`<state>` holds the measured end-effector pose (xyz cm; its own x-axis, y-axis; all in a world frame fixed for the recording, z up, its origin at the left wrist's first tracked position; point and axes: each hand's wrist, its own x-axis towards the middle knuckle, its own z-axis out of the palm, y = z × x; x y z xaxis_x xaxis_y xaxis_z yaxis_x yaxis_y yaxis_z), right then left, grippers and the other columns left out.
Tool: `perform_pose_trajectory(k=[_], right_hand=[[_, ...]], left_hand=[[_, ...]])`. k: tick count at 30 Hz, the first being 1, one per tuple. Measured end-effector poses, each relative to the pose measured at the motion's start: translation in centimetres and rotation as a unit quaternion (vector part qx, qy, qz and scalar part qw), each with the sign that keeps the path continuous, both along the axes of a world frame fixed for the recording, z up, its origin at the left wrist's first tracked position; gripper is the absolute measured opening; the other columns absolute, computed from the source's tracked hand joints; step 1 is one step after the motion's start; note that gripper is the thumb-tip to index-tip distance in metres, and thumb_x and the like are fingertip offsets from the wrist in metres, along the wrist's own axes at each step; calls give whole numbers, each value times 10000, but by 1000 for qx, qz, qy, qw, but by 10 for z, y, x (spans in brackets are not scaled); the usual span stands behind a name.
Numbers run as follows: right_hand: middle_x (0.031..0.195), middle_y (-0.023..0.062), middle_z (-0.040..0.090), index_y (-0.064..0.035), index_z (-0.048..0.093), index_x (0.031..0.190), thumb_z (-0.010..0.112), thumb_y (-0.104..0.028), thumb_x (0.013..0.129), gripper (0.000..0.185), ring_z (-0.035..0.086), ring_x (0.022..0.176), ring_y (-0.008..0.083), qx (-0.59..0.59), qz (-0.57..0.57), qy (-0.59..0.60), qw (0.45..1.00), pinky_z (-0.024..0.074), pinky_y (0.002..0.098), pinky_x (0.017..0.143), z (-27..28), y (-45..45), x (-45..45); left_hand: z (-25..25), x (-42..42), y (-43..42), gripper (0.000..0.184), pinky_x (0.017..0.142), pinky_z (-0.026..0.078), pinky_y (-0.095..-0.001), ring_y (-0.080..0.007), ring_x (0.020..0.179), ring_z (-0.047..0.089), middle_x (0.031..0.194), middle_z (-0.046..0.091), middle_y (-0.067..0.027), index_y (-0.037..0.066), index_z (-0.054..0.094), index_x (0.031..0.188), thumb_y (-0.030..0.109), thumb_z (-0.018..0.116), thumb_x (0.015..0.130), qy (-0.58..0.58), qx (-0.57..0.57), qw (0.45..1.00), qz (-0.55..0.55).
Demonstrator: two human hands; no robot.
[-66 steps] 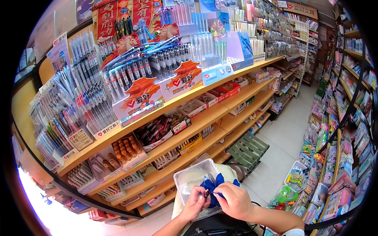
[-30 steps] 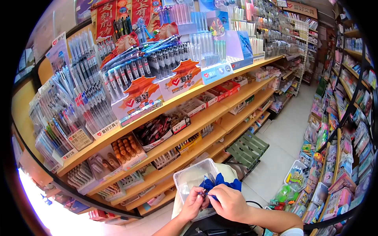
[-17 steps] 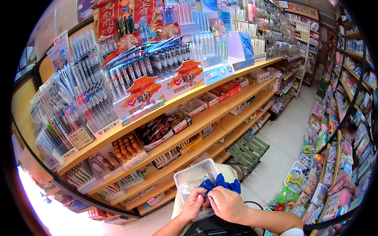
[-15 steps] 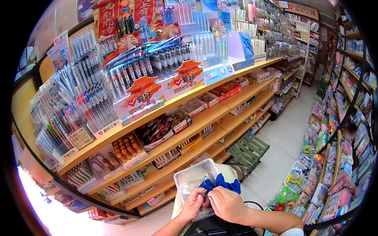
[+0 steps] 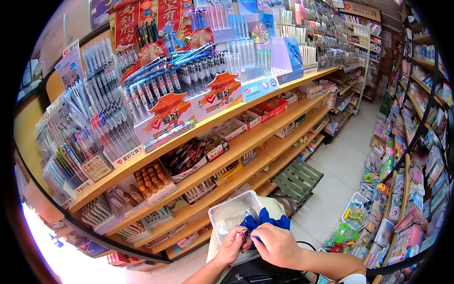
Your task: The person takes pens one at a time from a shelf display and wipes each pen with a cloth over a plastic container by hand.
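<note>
A clear plastic box (image 5: 226, 210) rests at my lap, with a blue-capped item inside that I cannot make out. Dark blue fabric (image 5: 274, 219), gathered in folds like a bow, lies at the box's right side. Over the box, my left hand (image 5: 231, 247) is closed on a small dark, shiny piece (image 5: 245, 233) between thumb and fingers. My right hand (image 5: 279, 245) is just right of it, its fingertips pinched together against the blue fabric's lower edge. What sits in that pinch is hidden.
Wooden shelves (image 5: 255, 124) full of pens and boxed stationery stand ahead and left. A green slatted folding stool (image 5: 298, 179) is beyond my lap. Packed racks (image 5: 402, 199) line the right side of the tiled aisle (image 5: 343, 156). A black bag (image 5: 260, 273) lies against me.
My right hand's fingertips have shifted slightly to the right, and more of the small dark piece in my left hand shows. The camera view has moved a little.
</note>
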<state>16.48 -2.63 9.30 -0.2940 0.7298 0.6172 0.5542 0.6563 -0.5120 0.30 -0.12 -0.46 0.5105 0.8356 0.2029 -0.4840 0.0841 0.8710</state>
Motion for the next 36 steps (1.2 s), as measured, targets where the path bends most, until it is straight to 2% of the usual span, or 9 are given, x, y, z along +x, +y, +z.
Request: perform_pose_trajectory(k=[13,18,23,27,36], right_hand=[[734,100,519,-30,498,816,588,-27,719,132,548,605,271,-14,-17,-62,998,449,335,529,-12,1,-6],[713,97,490,-29,478,780,562,-40,711,109,534,596,267,-36,-30,-90,995,444,342,523,-27,6,-3],[735,101,510,-32,499,806,576,-41,732,106,544,606,273,-23,-21,-33,999,446,349,527,-24,5,3],[777,102,565,-31,527,814,613,-7,715,133,569,636,264,-22,-8,-3,1000,458,332,544,-3,1,6],[740,96,534,-30,516,811,606,-16,714,133,558,611,263,-14,-6,-60,998,452,325,535,-10,-1,-4]], left_hand=[[5,1,-2,217,532,312,-221,-93,589,348,680,395,-12,98,429,1053,273,353,950,58,42,997,35],[-2,-1,-1,265,518,305,-227,-98,572,341,682,402,-16,65,444,1013,302,347,947,29,28,999,4],[2,-2,0,297,513,301,-230,-108,579,356,675,415,-23,49,455,974,331,370,936,-12,-36,999,-15],[-2,-3,1,301,515,301,-230,-111,588,363,673,416,-26,50,455,978,337,375,934,-4,-35,999,-23],[-1,-4,-1,327,504,287,-227,-106,564,349,639,401,-22,44,464,962,354,360,937,29,-55,998,1]])
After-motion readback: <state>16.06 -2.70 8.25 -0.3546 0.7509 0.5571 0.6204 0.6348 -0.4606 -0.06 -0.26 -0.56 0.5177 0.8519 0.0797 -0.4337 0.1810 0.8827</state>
